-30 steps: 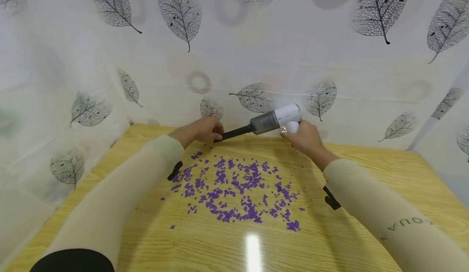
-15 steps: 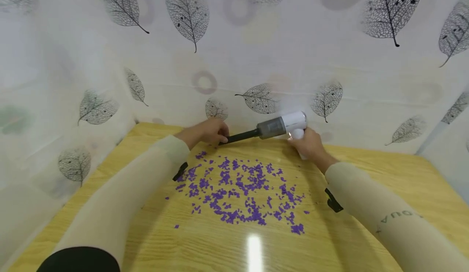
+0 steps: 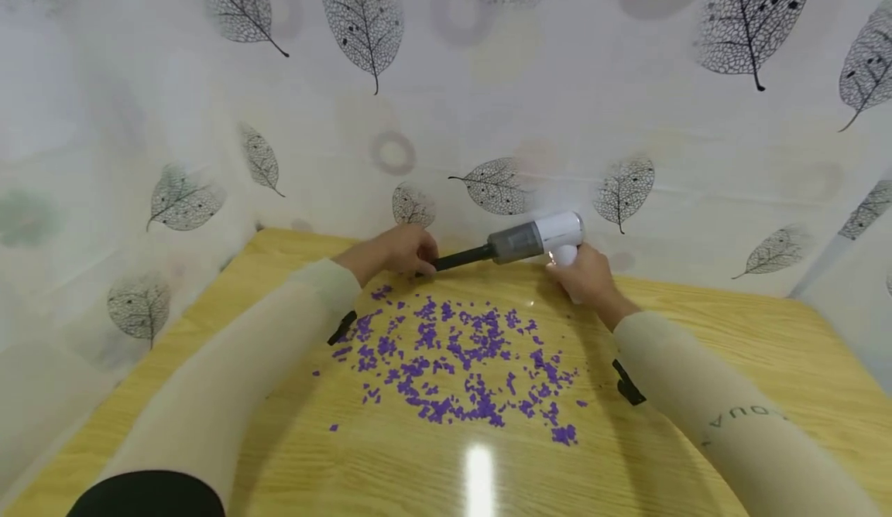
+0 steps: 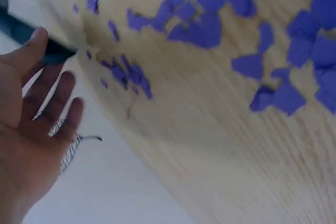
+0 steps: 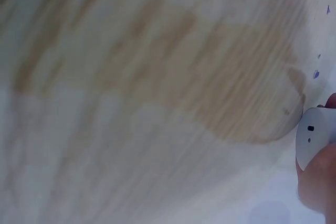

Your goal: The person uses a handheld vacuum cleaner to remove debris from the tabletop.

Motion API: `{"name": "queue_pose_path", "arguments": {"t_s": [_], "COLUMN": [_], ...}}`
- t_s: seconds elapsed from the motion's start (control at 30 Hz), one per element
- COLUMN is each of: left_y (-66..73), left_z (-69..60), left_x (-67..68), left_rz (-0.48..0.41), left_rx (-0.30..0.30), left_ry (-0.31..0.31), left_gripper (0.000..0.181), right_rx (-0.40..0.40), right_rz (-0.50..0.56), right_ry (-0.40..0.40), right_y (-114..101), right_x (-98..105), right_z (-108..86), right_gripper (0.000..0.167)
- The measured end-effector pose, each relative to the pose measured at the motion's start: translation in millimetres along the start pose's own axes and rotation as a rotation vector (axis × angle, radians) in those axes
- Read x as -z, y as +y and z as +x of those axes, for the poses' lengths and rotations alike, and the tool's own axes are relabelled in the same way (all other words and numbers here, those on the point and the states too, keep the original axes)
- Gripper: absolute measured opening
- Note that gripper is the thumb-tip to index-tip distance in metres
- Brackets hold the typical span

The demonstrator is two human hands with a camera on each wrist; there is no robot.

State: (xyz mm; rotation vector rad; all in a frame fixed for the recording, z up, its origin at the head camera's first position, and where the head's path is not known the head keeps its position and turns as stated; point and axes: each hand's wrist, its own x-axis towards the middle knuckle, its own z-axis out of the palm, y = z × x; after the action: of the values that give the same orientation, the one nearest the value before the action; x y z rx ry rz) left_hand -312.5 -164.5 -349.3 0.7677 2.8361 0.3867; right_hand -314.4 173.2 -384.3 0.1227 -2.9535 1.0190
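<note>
A handheld vacuum (image 3: 535,238) slants across the far side of the wooden table (image 3: 390,470), just in front of a pale cloth (image 3: 488,68) printed with dark leaf skeletons. It comes in three tones: a glossy white body (image 3: 561,228) with a shiny rim at its back end, a smoky grey see-through canister (image 3: 516,243), and a slim matte black nozzle (image 3: 461,257) that points left and dips lower than the body. The left hand (image 3: 407,250) pinches the nozzle near its tip — thumb on one side, fingers on the other. The right hand (image 3: 588,277) is wrapped round the white handle (image 5: 310,135), whose rounded end shows an oblong dark mark and a smaller dot. The hands stand well apart, the vacuum between them. Torn purple scraps (image 3: 484,407) lie scattered on the table nearer the person — some clumped, others single.
</note>
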Motion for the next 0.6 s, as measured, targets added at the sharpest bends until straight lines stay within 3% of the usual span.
{"name": "queue_pose_path", "arguments": {"t_s": [0.07,0.17,0.23,0.3,0.47,0.6], "left_y": [6.4,20.8,29.9,35.9,43.3,42.7], "left_z": [0.5,1.5,1.6,2.2,4.6,8.7], "left_x": [-4.3,-10.9,-14.2,-17.0,-16.8,-7.4], "left_rz": [0.084,0.326,0.461,0.533,0.47,0.315], "left_rx": [-0.031,-0.087,-0.116,-0.139,-0.125,-0.036], "left_ry": [0.058,0.143,0.165,0.166,0.098,-0.041], "left_gripper": [0.031,0.027,0.02,0.015,0.024,0.031], "right_rx": [-0.009,-0.013,-0.018,-0.022,-0.017,-0.009], "right_rz": [0.002,0.002,-0.004,-0.01,-0.004,0.002], "right_ry": [0.003,0.009,0.01,0.013,0.05,0.061], "right_y": [-1,-3,-3,-2,-3,-3], "right_x": [0,0,-1,-2,-4,-4], "right_z": [-1.6,-4.1,-5.8,-6.4,-5.4,-4.6], "right_gripper": [0.055,0.054,0.054,0.053,0.052,0.051]}}
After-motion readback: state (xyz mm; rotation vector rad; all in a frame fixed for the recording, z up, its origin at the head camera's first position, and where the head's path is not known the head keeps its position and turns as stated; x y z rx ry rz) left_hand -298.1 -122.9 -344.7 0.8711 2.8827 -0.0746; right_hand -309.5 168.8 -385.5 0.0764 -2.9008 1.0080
